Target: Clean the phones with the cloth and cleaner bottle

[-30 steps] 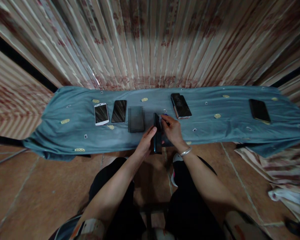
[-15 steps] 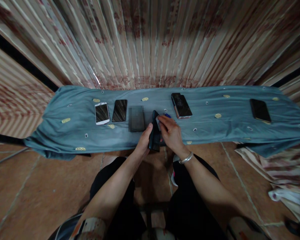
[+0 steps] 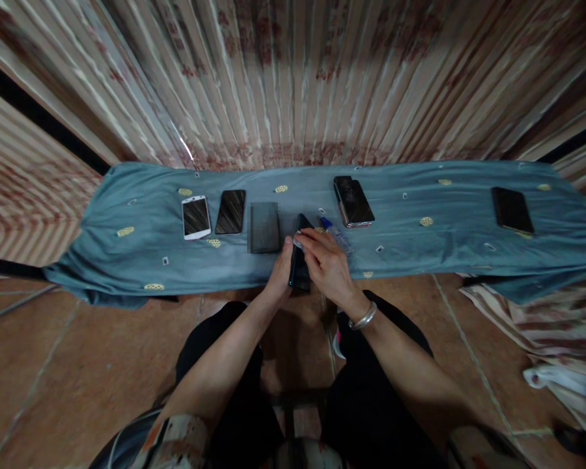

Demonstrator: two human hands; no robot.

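My left hand (image 3: 280, 273) grips a dark phone (image 3: 300, 257) tilted on its edge above the near rim of a blue-grey cloth (image 3: 420, 251). Over the phone's face lies my right hand (image 3: 325, 267), a silver bangle on its wrist, its fingertips pinching something small and pale at the phone's upper edge. A blue-capped pen-like item (image 3: 334, 233) lies on the cloth just beyond my right hand.
On the cloth lie a white phone (image 3: 196, 217), a black phone (image 3: 231, 212), a blurred dark slab (image 3: 265, 227), a stacked pair of phones (image 3: 353, 201) and a black phone (image 3: 512, 210) far right. Striped curtain behind, tiled floor below, crumpled fabric at right.
Both hands with the dark phone have shifted slightly left and nearer the cloth's edge. My right hand moved off the pen-like item, which now lies uncovered.
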